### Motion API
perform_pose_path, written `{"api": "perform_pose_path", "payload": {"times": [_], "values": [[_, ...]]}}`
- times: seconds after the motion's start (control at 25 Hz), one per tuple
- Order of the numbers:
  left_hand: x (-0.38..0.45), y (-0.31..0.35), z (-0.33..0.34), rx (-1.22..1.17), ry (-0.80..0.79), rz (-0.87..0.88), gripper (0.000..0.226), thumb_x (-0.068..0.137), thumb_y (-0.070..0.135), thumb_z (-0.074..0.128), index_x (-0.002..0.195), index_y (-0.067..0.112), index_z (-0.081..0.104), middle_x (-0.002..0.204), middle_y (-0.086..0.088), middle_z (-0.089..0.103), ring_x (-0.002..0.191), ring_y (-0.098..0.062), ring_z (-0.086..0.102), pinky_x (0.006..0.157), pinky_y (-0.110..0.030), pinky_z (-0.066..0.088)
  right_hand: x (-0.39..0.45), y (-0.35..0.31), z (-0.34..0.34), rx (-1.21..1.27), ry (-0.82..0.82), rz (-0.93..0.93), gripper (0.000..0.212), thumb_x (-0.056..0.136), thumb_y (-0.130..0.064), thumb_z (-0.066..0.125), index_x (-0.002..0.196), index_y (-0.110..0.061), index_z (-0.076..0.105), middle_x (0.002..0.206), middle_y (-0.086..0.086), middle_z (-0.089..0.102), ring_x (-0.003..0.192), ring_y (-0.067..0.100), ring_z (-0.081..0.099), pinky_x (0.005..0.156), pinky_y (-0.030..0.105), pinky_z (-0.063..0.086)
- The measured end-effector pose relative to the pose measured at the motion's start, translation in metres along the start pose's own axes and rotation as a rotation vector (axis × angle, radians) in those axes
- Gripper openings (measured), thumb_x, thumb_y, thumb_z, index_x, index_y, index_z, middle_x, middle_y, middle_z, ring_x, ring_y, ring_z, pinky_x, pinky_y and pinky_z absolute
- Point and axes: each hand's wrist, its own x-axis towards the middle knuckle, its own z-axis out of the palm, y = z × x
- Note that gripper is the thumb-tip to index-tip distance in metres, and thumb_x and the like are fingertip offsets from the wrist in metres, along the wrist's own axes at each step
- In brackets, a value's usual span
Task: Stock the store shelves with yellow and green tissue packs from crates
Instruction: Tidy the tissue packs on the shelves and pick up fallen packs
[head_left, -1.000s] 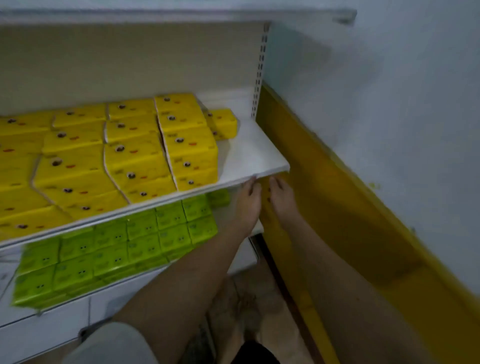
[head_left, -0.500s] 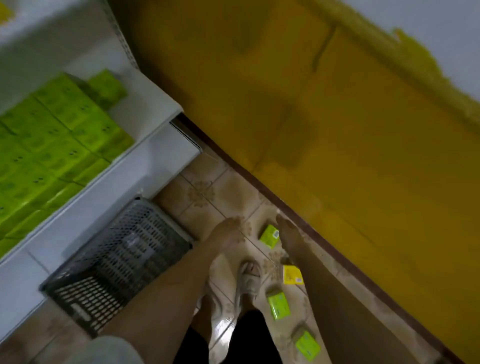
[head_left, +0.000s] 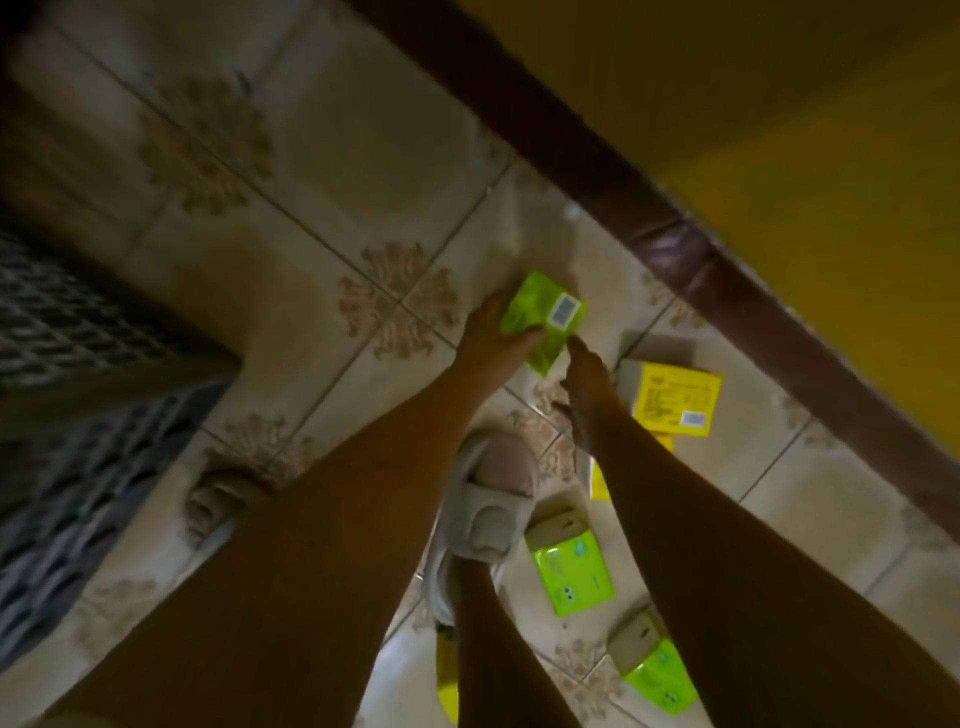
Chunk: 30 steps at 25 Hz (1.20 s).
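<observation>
Tissue packs: several loose on the tiled floor (head_left: 322, 156), right half of the frame, below the dark baseboard (head_left: 649, 208) and yellow wall (head_left: 779, 130).
Green pack in hand (head_left: 543, 319): centre of the frame, barcode label up, tilted; whether one edge touches the tile cannot be told.
Left hand (head_left: 488, 338): thumb over the near face, fingers curled behind the far side; holding the green pack.
Right hand (head_left: 584, 384): fingertips touching the pack's lower right edge, fingers fairly straight, not wrapped; not yet a true hold.
Yellow pack (head_left: 670, 397): flat on the floor, just right of the right hand, label side up.
Second yellow pack (head_left: 597, 483): mostly hidden under the right forearm.
Other green packs: one at lower centre-right (head_left: 571, 571), one near the bottom edge (head_left: 660, 675), each partly under a brown card piece.
Crate (head_left: 57, 364): dark mesh, left edge of the frame, well apart from the packs.
Feet: pale slippers (head_left: 488, 499), centre bottom, close to the packs.
Step in hand, judged: gathering fallen packs for restocking.
Method: steady the green pack with the left thumb on the broad face; avoid squeezing, soft wrap dents easily. Free the right hand for the yellow pack beside it. Stack flat faces together. Keep feet clear of the packs near the slippers.
</observation>
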Motion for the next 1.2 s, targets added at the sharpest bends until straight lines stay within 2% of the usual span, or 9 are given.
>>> {"api": "perform_pose_path", "payload": {"times": [0.08,0.16,0.28,0.36,0.48,0.64,0.88,1.04,1.2], "values": [[0.027,-0.022,0.024,-0.040,-0.035,0.012,0.093,0.058,0.047,0.075,0.141,0.017,0.047,0.132,-0.010,0.059,0.114,-0.022,0.058,0.093,-0.034,0.050,0.040,0.026,0.016,0.140,0.008,-0.006,0.035,0.103,-0.043,0.035,0.125,-0.022,0.053,0.100,0.001,0.057,0.093,0.018,0.053,0.084,0.034,0.042],[0.038,-0.052,0.035,-0.081,-0.040,-0.030,0.105,0.044,0.060,0.069,0.140,0.022,0.047,0.129,-0.008,0.060,0.113,-0.026,0.060,0.092,-0.042,0.053,0.051,0.039,0.025,0.186,0.016,-0.050,0.038,0.102,-0.043,0.035,0.130,-0.024,0.052,0.116,0.001,0.055,0.110,0.019,0.051,0.098,0.039,0.041],[0.017,-0.045,0.012,-0.187,0.008,-0.095,0.095,0.050,0.058,0.075,0.134,0.022,0.051,0.125,-0.004,0.061,0.111,-0.024,0.061,0.089,-0.040,0.054,0.027,0.040,0.029,0.065,0.002,-0.178,0.033,0.099,-0.046,0.033,0.115,-0.033,0.059,0.106,-0.003,0.058,0.097,0.014,0.054,0.092,0.035,0.044],[-0.022,-0.015,-0.021,-0.302,0.006,-0.148,0.071,0.065,0.046,0.081,0.126,0.022,0.053,0.120,0.002,0.062,0.108,-0.018,0.061,0.078,-0.031,0.052,-0.025,0.026,0.030,0.006,-0.007,-0.285,0.034,0.101,-0.040,0.034,0.116,-0.025,0.062,0.094,-0.001,0.061,0.080,0.009,0.056,0.074,0.030,0.047],[-0.111,0.042,-0.086,-0.414,-0.041,-0.246,0.055,0.078,0.041,0.078,0.125,0.031,0.051,0.123,0.006,0.060,0.109,-0.017,0.057,0.083,-0.034,0.051,-0.148,-0.014,0.031,0.077,-0.048,-0.369,0.025,0.101,-0.037,0.045,0.115,-0.021,0.058,0.120,0.008,0.057,0.105,0.014,0.059,0.092,0.034,0.049],[-0.265,0.147,-0.191,-0.610,-0.072,-0.369,0.049,0.087,0.041,0.068,0.131,0.027,0.052,0.132,-0.005,0.055,0.111,-0.027,0.058,0.092,-0.049,0.053,-0.353,-0.096,0.011,-0.042,-0.198,-0.587,0.026,0.101,-0.030,0.041,0.114,-0.023,0.063,0.117,-0.002,0.061,0.108,0.009,0.057,0.091,0.023,0.042],[-0.460,0.260,-0.323,-0.901,-0.172,-0.217,0.052,0.084,0.048,0.050,0.125,0.017,0.060,0.124,-0.015,0.064,0.105,-0.035,0.063,0.092,-0.050,0.049,-0.553,-0.202,-0.023,-0.205,-0.382,-0.850,0.021,0.099,-0.016,0.051,0.117,-0.020,0.060,0.120,0.002,0.063,0.108,0.016,0.059,0.094,0.038,0.048],[-0.538,0.303,-0.380,-0.880,-0.273,-0.023,0.060,0.076,0.054,0.050,0.116,0.015,0.069,0.116,-0.017,0.067,0.087,-0.034,0.067,0.072,-0.036,0.056,-0.629,-0.265,-0.019,-0.350,-0.609,-0.956,0.060,0.090,-0.024,0.067,0.144,-0.024,0.039,0.140,0.001,0.047,0.122,0.016,0.050,0.088,0.026,0.049],[-0.574,0.322,-0.424,-0.873,-0.297,0.081,0.072,0.074,0.063,0.054,0.125,0.013,0.066,0.137,-0.018,0.056,0.115,-0.034,0.058,0.083,-0.041,0.052,-0.691,-0.307,-0.001,-0.425,-0.878,-0.966,0.064,0.085,-0.021,0.074,0.137,-0.041,0.041,0.138,0.001,0.055,0.124,0.019,0.055,0.089,0.034,0.055]]}}
